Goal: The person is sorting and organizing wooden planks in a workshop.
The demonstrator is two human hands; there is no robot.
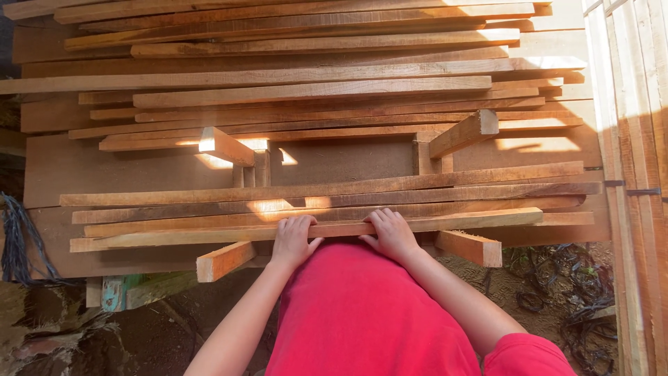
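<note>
Both hands are on one long wooden strip point(313, 230) that lies at the near edge of the bench point(139, 167). The left hand point(293, 240) is curled over the strip, with the fingers on top and the thumb at the near side. The right hand point(392, 234) is curled over it too, just beside the left one, so both hands are holding the strip. The strip runs from left to right and sits on top of a low pile of strips point(334, 198) just like it.

Two short wooden blocks point(224, 260) poke out from under the pile at the near edge, one on the left and one point(470, 248) on the right. A much bigger stack of long strips point(313, 76) covers the far part of the bench. Two more blocks point(226, 146) stick up in the middle of the bench. The person wears a red shirt point(369, 313). Dark cords point(17, 237) hang by the left edge
</note>
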